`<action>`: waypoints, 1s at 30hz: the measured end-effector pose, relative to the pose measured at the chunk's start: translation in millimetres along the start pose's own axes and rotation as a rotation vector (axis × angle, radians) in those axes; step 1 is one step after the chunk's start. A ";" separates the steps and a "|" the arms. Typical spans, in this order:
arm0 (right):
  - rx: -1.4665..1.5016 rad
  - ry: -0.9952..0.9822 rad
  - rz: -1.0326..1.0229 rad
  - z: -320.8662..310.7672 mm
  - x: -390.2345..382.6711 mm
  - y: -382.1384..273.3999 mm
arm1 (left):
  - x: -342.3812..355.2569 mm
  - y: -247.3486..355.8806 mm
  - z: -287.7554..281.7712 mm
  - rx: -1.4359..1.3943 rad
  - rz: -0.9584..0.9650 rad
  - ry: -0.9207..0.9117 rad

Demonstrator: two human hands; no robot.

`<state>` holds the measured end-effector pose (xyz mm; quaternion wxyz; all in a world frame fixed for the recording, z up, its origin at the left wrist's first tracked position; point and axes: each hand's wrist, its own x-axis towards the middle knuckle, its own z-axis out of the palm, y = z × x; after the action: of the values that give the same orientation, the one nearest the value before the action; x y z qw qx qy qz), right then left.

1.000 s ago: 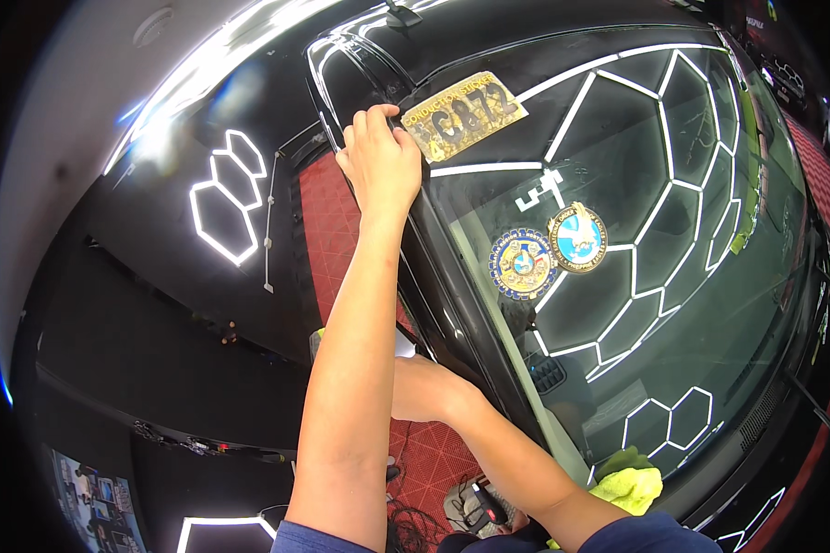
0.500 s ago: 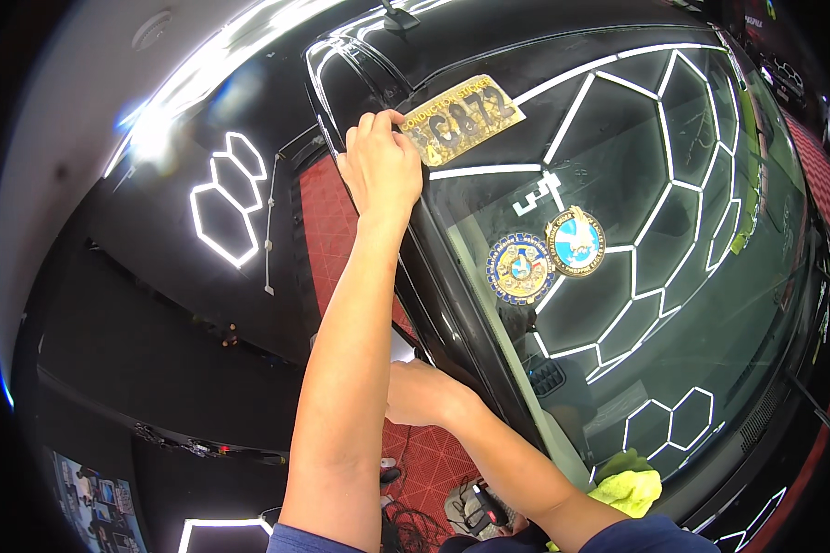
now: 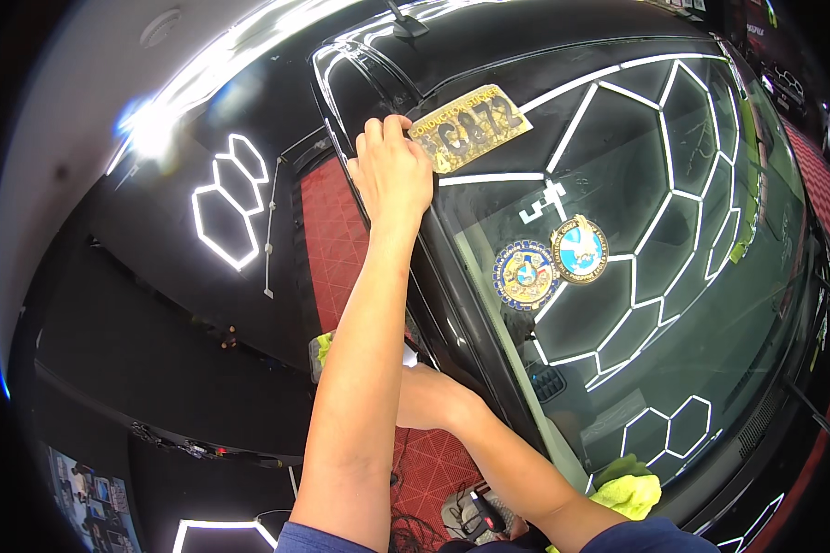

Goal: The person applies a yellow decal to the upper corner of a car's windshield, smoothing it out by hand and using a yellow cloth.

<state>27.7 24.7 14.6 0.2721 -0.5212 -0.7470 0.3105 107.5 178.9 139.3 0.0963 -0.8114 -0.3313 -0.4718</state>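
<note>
My left hand (image 3: 392, 175) is curled over the black windshield pillar (image 3: 447, 267) of a dark car. Its fingertips are bent and touch the left end of a gold rectangular sticker (image 3: 475, 129) on the glass. Lower down, my right hand (image 3: 424, 396) passes behind my left forearm, beside the car, and its fingers are hidden. A yellow-green piece with a grey edge (image 3: 321, 354) shows left of that forearm, level with the right hand; I cannot tell whether the hand holds it. Two round emblems, one blue and gold (image 3: 526, 274) and one light blue (image 3: 579, 249), are on the windshield (image 3: 609, 304).
A bright yellow-green cloth (image 3: 629, 496) lies at the near edge of the windshield. Below are red floor tiles (image 3: 433, 461), dark cables and a black-and-red tool (image 3: 482, 516) on a grey object. A black antenna (image 3: 408, 23) stands on the roof. Hexagonal lights reflect in the glass.
The yellow-green piece has come into sight left of my left forearm. The car and both arms appear slightly shifted right and down in view. My left hand keeps its place on the pillar.
</note>
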 end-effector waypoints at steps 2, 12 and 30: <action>0.016 0.042 -0.021 3.7 1.4 3.9 | 0.9 0.4 1.0 -0.024 -0.011 -0.002; 0.024 0.005 0.012 -8.0 -3.9 -4.7 | 0.6 -2.3 2.3 -0.064 0.008 0.026; -0.014 -0.033 0.023 -9.5 -5.0 -5.7 | 2.2 -3.0 0.8 -0.073 0.014 0.002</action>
<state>32.7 20.1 24.8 0.2521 -0.5265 -0.7475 0.3169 106.9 182.6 140.2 0.0701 -0.8162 -0.3082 -0.4837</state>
